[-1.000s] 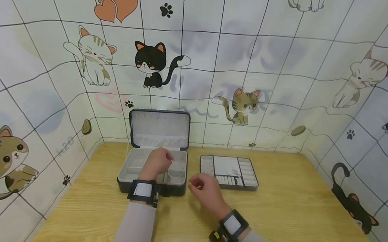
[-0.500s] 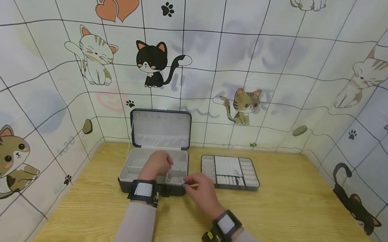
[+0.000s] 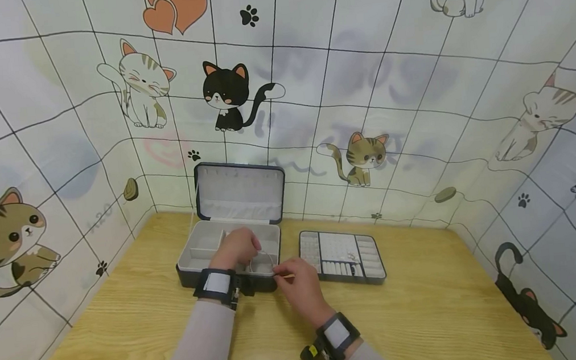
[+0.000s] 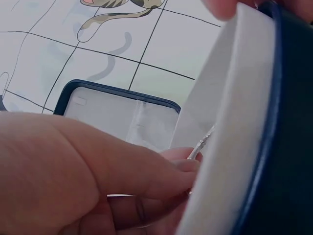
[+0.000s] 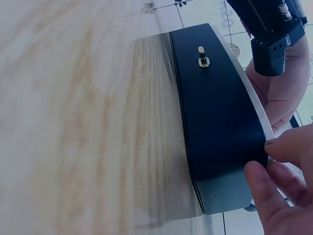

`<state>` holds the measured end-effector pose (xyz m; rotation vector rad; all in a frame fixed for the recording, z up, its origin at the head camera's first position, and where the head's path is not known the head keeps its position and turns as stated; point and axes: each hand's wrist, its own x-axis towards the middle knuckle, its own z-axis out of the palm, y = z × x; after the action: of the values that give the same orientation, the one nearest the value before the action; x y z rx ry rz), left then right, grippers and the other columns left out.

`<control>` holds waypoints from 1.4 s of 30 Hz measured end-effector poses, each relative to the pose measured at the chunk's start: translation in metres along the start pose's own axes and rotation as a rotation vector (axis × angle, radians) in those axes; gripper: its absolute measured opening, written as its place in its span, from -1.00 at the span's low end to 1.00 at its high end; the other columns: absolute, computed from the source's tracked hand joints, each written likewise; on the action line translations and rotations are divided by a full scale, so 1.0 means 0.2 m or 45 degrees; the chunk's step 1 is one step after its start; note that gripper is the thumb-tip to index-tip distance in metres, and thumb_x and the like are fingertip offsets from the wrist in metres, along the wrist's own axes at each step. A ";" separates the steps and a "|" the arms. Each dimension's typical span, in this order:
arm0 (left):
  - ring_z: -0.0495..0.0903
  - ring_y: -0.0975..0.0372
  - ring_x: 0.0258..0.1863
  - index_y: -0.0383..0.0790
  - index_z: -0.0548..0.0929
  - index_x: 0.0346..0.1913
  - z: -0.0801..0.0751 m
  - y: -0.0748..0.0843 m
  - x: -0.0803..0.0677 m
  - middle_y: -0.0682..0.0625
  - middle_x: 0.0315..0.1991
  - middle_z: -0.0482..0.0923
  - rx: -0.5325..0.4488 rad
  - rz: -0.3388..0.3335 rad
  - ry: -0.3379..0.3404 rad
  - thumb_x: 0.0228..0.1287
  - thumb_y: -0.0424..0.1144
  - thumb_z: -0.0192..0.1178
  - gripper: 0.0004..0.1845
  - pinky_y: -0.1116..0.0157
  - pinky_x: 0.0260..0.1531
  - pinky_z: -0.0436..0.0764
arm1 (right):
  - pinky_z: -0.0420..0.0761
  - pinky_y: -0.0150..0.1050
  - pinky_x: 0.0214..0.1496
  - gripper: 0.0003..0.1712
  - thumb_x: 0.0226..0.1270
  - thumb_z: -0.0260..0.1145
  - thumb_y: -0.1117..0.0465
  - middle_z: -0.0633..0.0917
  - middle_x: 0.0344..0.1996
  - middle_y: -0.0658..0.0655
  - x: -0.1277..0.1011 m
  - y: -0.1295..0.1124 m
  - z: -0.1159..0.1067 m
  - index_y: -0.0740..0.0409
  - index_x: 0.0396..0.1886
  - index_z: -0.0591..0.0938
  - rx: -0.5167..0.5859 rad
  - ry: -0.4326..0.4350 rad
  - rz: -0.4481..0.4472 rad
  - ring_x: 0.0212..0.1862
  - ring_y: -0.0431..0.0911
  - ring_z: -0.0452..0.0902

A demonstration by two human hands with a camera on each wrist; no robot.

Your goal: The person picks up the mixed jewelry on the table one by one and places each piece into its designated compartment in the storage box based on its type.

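Left wrist, hand [image 4: 105, 166] pinching silvery strand [image 4: 200, 144], box [image 4: 244, 103] hiding part.

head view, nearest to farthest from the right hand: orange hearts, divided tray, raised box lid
1. Divided tray: just right of the right hand.
2. Raised box lid: beyond, to its left.
3. Orange hearts: high at upper left.

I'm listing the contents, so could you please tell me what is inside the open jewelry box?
Inside the jewelry box are pale dividers and, at front right, a silvery loop pinched by the left hand. Whatever lies beneath that hand is covered.
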<state>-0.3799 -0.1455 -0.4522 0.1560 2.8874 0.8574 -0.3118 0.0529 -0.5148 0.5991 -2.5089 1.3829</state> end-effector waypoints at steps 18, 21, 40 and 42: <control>0.59 0.13 -0.39 -0.22 0.78 -0.23 0.11 0.05 0.02 -0.05 -0.33 0.70 0.136 0.023 0.023 0.39 -0.38 0.27 -0.90 0.23 -0.35 0.57 | 0.75 -0.37 -0.04 -0.81 0.33 0.47 0.41 0.73 -0.15 0.04 0.00 0.02 0.00 0.18 -0.09 0.81 0.013 0.007 -0.044 -0.04 -0.07 0.78; 0.57 0.12 -0.41 -0.23 0.79 -0.25 0.11 0.07 0.02 -0.05 -0.36 0.68 0.142 0.029 0.031 0.40 -0.34 0.27 -0.89 0.25 -0.38 0.53 | 0.74 -0.38 -0.03 -0.80 0.34 0.47 0.41 0.73 -0.14 0.03 0.00 0.02 0.00 0.18 -0.08 0.80 0.024 -0.002 -0.023 -0.03 -0.07 0.78; 0.58 0.11 -0.36 -0.22 0.78 -0.26 0.09 0.08 0.01 -0.06 -0.33 0.69 0.173 0.003 0.042 0.35 -0.39 0.29 -0.92 0.23 -0.32 0.54 | 0.72 -0.41 -0.03 -0.78 0.34 0.43 0.42 0.74 -0.14 0.01 0.01 0.03 0.01 0.13 -0.08 0.82 0.032 0.010 0.002 -0.04 -0.11 0.76; 0.58 0.10 -0.35 -0.23 0.78 -0.25 0.09 0.08 0.01 -0.06 -0.32 0.69 0.170 -0.004 0.032 0.34 -0.40 0.30 -0.93 0.22 -0.30 0.55 | 0.73 -0.39 -0.03 -0.77 0.33 0.43 0.43 0.74 -0.14 0.01 0.00 0.03 0.01 0.13 -0.08 0.82 0.037 0.012 0.004 -0.04 -0.11 0.76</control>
<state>-0.3783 -0.1233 -0.4583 0.1549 2.9677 0.6701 -0.3150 0.0543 -0.5192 0.5930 -2.4874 1.4221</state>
